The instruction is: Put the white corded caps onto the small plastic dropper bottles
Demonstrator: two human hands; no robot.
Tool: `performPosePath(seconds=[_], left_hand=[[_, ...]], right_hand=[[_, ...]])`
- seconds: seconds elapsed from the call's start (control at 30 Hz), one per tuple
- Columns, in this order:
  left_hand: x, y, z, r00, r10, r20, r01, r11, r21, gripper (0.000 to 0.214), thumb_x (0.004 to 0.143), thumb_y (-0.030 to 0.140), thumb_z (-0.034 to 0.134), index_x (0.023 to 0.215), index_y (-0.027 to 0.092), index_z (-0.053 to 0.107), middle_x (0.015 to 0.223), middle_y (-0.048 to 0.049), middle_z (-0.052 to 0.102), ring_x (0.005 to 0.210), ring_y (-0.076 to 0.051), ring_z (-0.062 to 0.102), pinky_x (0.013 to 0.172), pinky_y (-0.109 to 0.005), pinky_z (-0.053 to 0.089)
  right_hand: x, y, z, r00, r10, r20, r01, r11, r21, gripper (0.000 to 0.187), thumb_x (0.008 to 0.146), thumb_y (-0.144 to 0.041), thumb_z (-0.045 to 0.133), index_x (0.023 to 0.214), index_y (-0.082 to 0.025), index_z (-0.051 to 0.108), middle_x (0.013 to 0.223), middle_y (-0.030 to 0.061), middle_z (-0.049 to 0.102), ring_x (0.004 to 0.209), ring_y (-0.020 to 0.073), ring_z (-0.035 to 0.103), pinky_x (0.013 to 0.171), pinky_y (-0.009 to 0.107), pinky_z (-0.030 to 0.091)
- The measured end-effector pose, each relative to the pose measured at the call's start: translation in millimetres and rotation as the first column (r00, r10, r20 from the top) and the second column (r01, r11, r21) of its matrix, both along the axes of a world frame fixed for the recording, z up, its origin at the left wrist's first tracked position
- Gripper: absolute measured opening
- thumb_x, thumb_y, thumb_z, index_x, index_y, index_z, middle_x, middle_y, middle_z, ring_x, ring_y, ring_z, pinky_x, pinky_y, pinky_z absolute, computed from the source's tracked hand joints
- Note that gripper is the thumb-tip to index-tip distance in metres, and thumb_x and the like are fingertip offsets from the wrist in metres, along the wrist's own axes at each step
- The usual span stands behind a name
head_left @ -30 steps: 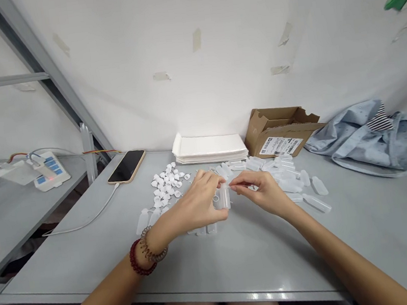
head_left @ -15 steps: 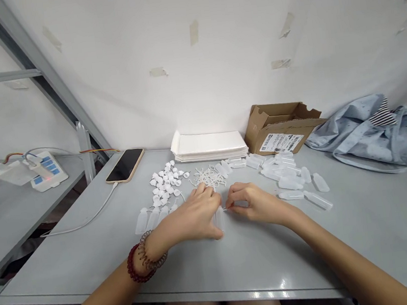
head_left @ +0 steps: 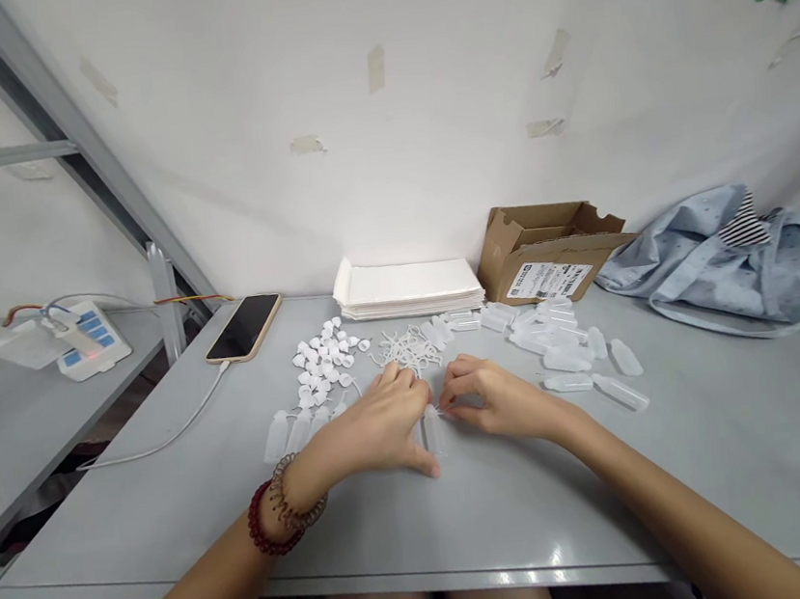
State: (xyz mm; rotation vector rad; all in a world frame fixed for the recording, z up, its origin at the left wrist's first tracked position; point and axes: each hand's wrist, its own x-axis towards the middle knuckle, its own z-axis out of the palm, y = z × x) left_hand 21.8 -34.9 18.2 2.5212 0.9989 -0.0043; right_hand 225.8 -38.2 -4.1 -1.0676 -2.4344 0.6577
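Observation:
My left hand [head_left: 382, 423] is bent over small translucent plastic bottles lying on the table, its fingers at the neck and its thumb near the base of the rightmost bottle [head_left: 435, 431]. Close against that bottle's neck, my right hand [head_left: 493, 395] pinches a thin white strap piece, mostly hidden by the fingertips. A row of similar bottles [head_left: 277, 438] lies left of my left hand, partly covered by it. Beyond the hands are a heap of white caps [head_left: 324, 357] and a tangle of thin white looped straps [head_left: 410, 349].
More loose bottles [head_left: 566, 358] are scattered to the right. Along the wall sit a stack of white trays [head_left: 409, 289], an open cardboard box [head_left: 549, 267] and light blue cloth [head_left: 716, 261]. A phone [head_left: 243, 326] on a charging cable [head_left: 170, 448] lies left.
My left thumb has moved slightly down, away from the bottle's side, so more of the bottle shows. My right fingertips have come a little closer to its neck. The view has shifted slightly.

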Motion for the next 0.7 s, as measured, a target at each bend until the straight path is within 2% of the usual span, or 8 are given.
performPosePath(seconds=[0.17,0.27,0.37,0.43,0.5,0.53,0.6,0.7], left_hand=[[0,-1,3.5,1.000,0.021,-0.010,-0.021,1.000,0.003,0.053,0.062,0.046,0.079,0.096,0.014,0.055,0.101,-0.0088,0.051,0.102,-0.028,0.043,0.084,-0.034,0.040],[-7,6,8.8,0.995,0.079,0.069,-0.077,0.997,-0.033,0.059,0.065,0.055,0.073,0.104,0.015,0.056,0.104,-0.0091,0.054,0.105,-0.029,0.044,0.083,-0.034,0.041],[-21,24,11.9,0.937,0.281,0.205,-0.285,0.958,-0.011,0.043,0.081,0.054,0.055,0.104,0.017,0.057,0.103,-0.0095,0.059,0.107,-0.029,0.046,0.082,-0.036,0.042],[-29,38,10.0,0.870,0.416,0.265,-0.452,0.888,0.088,0.027,0.087,0.040,0.048,0.093,0.016,0.059,0.096,-0.0106,0.062,0.103,-0.030,0.049,0.081,-0.038,0.042],[-34,50,5.3,0.846,0.432,0.313,-0.501,0.846,0.184,0.017,0.085,0.027,0.047,0.082,0.017,0.061,0.086,-0.0095,0.064,0.093,-0.028,0.053,0.080,-0.038,0.041],[-34,54,2.4,0.856,0.397,0.331,-0.475,0.858,0.197,0.015,0.083,0.023,0.048,0.078,0.017,0.062,0.084,-0.0085,0.064,0.089,-0.027,0.054,0.079,-0.037,0.041],[-30,55,-3.0,0.896,0.281,0.344,-0.357,0.917,0.180,0.016,0.083,0.020,0.049,0.077,0.018,0.064,0.084,-0.0067,0.065,0.088,-0.024,0.055,0.080,-0.035,0.042],[-15,46,-8.4,0.954,0.117,0.276,-0.166,0.973,0.161,0.020,0.087,0.019,0.048,0.084,0.017,0.068,0.089,-0.0067,0.065,0.095,-0.024,0.052,0.081,-0.034,0.042]], right_hand=[[-1,0,1.1,1.000,0.000,-0.007,0.000,1.000,-0.020,0.016,0.076,-0.007,0.061,0.080,-0.018,0.071,0.080,0.0053,0.064,0.084,0.0202,0.058,0.076,0.034,0.048],[2,4,2.4,0.998,-0.049,-0.039,0.049,0.999,0.003,0.014,0.081,-0.012,0.058,0.080,-0.019,0.070,0.079,0.0048,0.065,0.082,0.0197,0.059,0.075,0.034,0.048],[11,15,-0.8,0.980,-0.175,-0.096,0.184,0.977,0.103,0.015,0.086,-0.017,0.054,0.084,-0.020,0.068,0.082,0.0055,0.067,0.083,0.0204,0.060,0.077,0.036,0.048],[22,25,-6.5,0.949,-0.290,-0.123,0.311,0.928,0.207,0.016,0.087,-0.020,0.052,0.090,-0.019,0.068,0.089,0.0081,0.068,0.087,0.0230,0.060,0.080,0.039,0.047],[32,35,-14.0,0.920,-0.370,-0.128,0.391,0.862,0.322,0.021,0.088,-0.020,0.049,0.097,-0.016,0.067,0.098,0.0121,0.068,0.094,0.0263,0.060,0.084,0.042,0.046],[36,40,-17.9,0.914,-0.390,-0.115,0.404,0.836,0.371,0.023,0.088,-0.019,0.047,0.101,-0.015,0.066,0.103,0.0138,0.067,0.098,0.0277,0.059,0.085,0.044,0.046],[41,47,-24.7,0.913,-0.404,-0.052,0.386,0.817,0.428,0.029,0.089,-0.016,0.043,0.107,-0.014,0.065,0.113,0.0152,0.066,0.105,0.0293,0.057,0.086,0.045,0.045],[40,52,-31.0,0.913,-0.399,0.083,0.322,0.832,0.452,0.036,0.089,-0.010,0.038,0.115,-0.016,0.062,0.125,0.0133,0.062,0.112,0.0283,0.055,0.085,0.044,0.045]])
